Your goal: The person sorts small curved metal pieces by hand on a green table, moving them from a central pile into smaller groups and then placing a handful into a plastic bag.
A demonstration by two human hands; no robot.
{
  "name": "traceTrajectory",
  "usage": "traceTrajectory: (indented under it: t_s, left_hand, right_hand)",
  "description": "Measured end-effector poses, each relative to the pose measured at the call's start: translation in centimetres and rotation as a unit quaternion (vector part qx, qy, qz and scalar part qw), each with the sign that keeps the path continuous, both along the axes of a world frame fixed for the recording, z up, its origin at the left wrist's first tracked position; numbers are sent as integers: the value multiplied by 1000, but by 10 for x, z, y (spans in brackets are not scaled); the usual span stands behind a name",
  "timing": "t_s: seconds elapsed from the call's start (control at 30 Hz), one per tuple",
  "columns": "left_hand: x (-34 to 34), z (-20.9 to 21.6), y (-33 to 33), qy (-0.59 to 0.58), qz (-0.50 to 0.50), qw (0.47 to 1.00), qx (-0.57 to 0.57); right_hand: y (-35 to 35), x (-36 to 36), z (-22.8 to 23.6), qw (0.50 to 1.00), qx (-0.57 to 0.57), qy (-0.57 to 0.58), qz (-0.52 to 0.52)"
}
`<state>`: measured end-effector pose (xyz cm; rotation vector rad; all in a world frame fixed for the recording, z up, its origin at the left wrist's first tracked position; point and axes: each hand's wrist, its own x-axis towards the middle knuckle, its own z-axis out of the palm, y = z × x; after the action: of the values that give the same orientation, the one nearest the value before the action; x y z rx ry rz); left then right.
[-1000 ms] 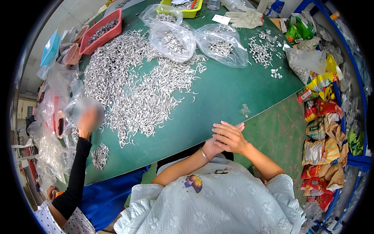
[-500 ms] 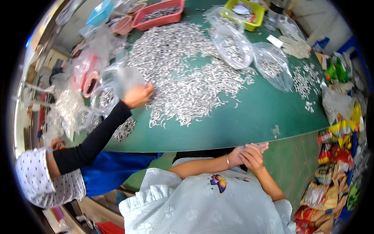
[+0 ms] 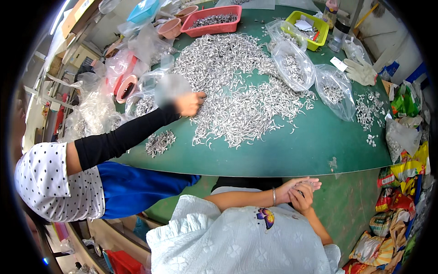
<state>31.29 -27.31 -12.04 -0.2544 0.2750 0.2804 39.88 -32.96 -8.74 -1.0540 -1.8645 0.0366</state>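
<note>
My left hand (image 3: 284, 192) is palm up in front of the table's near edge, a bracelet on its wrist. Its fingers point right, and small silvery pieces (image 3: 305, 184) seem to lie in the palm, partly covered. Over that palm, my right hand (image 3: 303, 202) bends its fingers inward; whatever is between its fingertips is hidden. Beyond both hands, a broad heap of small curved silvery metal pieces (image 3: 237, 109) spreads over the green table (image 3: 273, 160). A co-worker's hand (image 3: 189, 104), in a black sleeve, touches the heap's left side.
Clear plastic bags of pieces (image 3: 292, 68) lie right of the heap. A red tray (image 3: 212, 20) and a yellow-green basket (image 3: 315, 29) stand at the back. A white glove (image 3: 360, 72) rests far right. Coloured packets (image 3: 388, 201) line the right side; the co-worker sits at left.
The whole view has shifted, so the table sits farther right in it. The co-worker's hand has reached slightly farther onto the heap. My hands stay together, the right fingers more curled.
</note>
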Motion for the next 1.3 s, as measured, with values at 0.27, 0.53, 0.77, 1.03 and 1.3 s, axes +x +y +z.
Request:
traceTrajectory:
  t_s: [0.27,0.53,0.77,1.03,1.3]
  left_hand:
    - [-19,68,16,-19,15,968,249]
    - [-31,126,62,118,141,929,321]
    - [-36,121,87,163,223,926,257]
    - [-38,149,125,251,289,886,263]
    - [-34,166,198,216,369,887,176]
  right_hand:
    - [13,-7,31,996,83,30,-30]
    - [84,-29,92,988,70,139,-5]
    - [122,-50,104,975,54,205,-62]
    - [169,-62,110,873,-64,482,-47]
    - [246,-59,130,750,-156,642,24]
